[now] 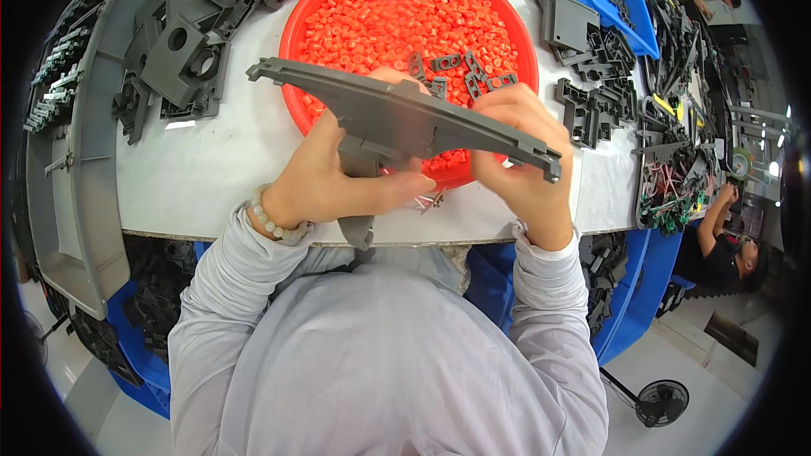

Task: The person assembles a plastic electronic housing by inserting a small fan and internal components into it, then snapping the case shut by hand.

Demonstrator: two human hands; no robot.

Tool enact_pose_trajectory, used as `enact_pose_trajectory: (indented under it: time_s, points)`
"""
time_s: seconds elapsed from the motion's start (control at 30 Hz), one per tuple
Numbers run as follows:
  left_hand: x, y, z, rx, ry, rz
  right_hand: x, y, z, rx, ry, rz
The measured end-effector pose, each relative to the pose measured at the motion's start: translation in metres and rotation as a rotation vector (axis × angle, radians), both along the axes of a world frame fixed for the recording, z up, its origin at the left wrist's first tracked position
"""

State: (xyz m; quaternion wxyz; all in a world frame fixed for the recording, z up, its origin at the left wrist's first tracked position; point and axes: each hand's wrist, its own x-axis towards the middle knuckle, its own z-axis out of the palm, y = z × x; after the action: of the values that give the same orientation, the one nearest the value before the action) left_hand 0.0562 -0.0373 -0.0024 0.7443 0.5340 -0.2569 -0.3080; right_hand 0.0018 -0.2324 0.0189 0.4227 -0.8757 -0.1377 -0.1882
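A long dark grey plastic housing part (pixel 380 114) is held tilted above the red basin, its narrow edge running from upper left to lower right. My left hand (pixel 325 173), with a beaded bracelet at the wrist, is closed round its middle, thumb along the near side. My right hand (pixel 532 160) is curled round the part's right end; some of its fingertips are hidden behind the part. Several small dark grey brackets (pixel 446 62) lie on the orange-red plastic caps (pixel 405 13) in the red basin (pixel 527 29). A few thin metal pins (pixel 431 200) show below my left thumb.
Larger grey housings (pixel 182 55) are piled at the left, beside a long grey tray (pixel 80 219). Small grey parts (pixel 596 105) lie at the right, near wires (pixel 676 186) and a blue bin (pixel 646 29). Two people work far right; a black fan (pixel 661 403) stands below.
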Motion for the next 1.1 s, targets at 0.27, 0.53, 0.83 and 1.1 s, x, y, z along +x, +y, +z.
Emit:
enact_pose_trajectory:
  time_s: [0.27,0.53,0.83,1.1]
  points:
    - [-0.001,0.001,0.003,-0.05,0.102,-0.008,-0.003,0.012,-0.015,0.074,-0.017,0.011]
    - [-0.004,-0.002,-0.003,-0.161,0.164,0.058,-0.013,0.023,-0.018,0.421,0.172,-0.065]
    - [-0.002,-0.003,-0.009,-0.303,0.155,0.026,-0.019,0.029,-0.016,0.309,0.147,-0.135]
    - [-0.001,0.001,-0.009,-0.323,0.123,-0.005,-0.017,0.03,-0.015,0.471,0.197,-0.071]
